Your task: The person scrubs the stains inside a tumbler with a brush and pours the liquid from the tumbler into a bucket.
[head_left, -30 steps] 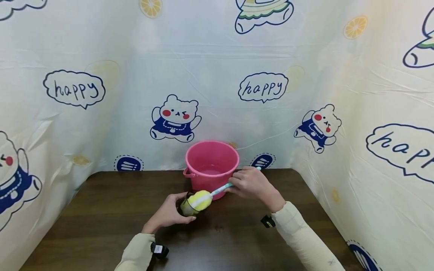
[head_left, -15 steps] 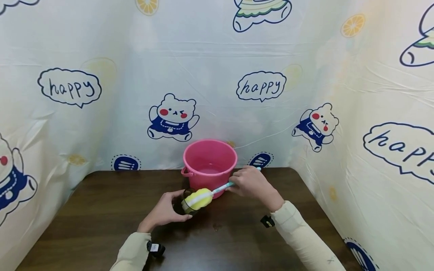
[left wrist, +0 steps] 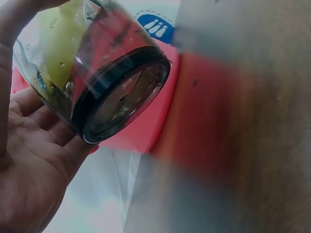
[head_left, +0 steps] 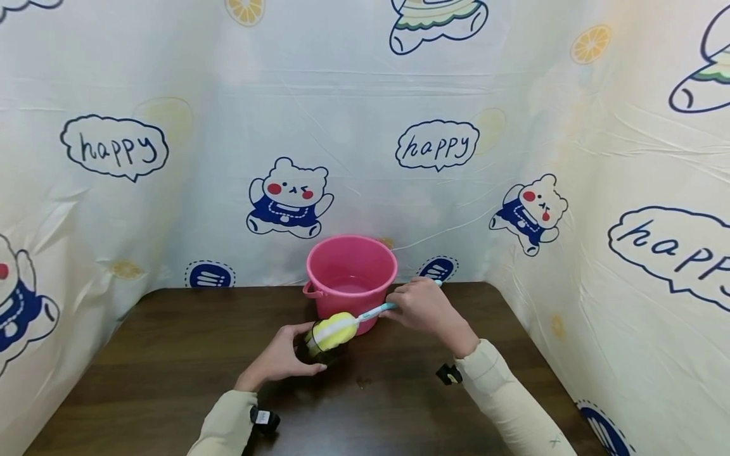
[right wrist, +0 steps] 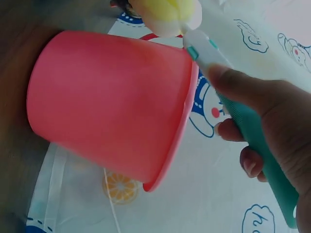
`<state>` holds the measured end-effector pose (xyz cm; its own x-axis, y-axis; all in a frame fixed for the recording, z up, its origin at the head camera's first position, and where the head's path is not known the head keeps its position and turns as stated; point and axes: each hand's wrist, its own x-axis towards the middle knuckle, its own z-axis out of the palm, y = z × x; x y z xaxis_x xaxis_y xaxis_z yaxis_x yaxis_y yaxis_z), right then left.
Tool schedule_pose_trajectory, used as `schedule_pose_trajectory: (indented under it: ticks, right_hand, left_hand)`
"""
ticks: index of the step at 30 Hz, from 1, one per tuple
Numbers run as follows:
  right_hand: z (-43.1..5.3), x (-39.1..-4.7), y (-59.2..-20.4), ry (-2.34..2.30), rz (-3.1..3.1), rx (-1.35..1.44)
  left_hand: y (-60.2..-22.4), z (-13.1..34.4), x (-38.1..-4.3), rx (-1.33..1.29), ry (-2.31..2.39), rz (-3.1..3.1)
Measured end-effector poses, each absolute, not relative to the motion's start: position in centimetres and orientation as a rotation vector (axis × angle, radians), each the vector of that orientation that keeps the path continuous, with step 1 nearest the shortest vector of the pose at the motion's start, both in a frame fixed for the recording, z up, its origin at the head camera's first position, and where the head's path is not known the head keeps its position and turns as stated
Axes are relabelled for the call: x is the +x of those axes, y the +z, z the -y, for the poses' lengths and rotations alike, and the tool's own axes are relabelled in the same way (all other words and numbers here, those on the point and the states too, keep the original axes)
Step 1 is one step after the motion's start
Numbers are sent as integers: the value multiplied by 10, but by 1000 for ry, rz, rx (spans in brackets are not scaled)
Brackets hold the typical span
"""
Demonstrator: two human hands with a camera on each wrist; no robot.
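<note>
My left hand (head_left: 283, 354) grips a dark-tinted clear drinking glass (left wrist: 109, 63), thumb on one side and fingers on the other. The glass is tilted, its mouth toward the right, with water drops on its wall and its thick base showing in the left wrist view. A sponge bottle brush is partly inside it: the yellow sponge head (head_left: 335, 330) sits at the mouth, part in and part out. My right hand (head_left: 424, 310) holds the brush's teal and white handle (right wrist: 265, 160), with the thumb pressed along it and the fingers curled underneath.
Just behind the hands, a pink bucket (head_left: 342, 306) stands upright on the dark wooden table (head_left: 182, 354), with a side handle at its left. A small wet spot (head_left: 363, 382) marks the tabletop. Patterned cloth (head_left: 365, 95) hangs at the back and both sides.
The sponge head has risen and turned slightly at the glass's mouth. Both hands keep their hold nearly in place. The head view has shifted a little.
</note>
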<state>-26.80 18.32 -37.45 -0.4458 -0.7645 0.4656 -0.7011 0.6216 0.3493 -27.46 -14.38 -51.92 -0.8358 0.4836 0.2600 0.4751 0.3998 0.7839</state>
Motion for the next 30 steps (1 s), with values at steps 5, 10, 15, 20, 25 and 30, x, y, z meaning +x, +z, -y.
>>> schedule_pose_trajectory:
  ticks: [5, 10, 15, 20, 25, 30]
  right_hand:
    - [-188, -272, -376, -146, 2241, 1219]
    - [-188, -273, -374, -131, 2163, 1276]
    - [-186, -271, -365, -147, 2180, 1201]
    - [-186, -267, -366, -163, 2241, 1148]
    - [-187, -259, -371, -156, 2227, 1167]
    - [-183, -257, -370, -124, 2270, 1129]
  left_hand:
    - [-517, 145, -276, 958, 1498, -2589]
    - [-517, 141, -275, 948, 1471, -2537]
    - [-517, 137, -274, 958, 1476, -2528]
    - [-516, 140, -276, 998, 1532, -2543]
    - [-519, 139, -279, 1033, 1534, -2536]
    - [-521, 134, -276, 998, 1519, -2497]
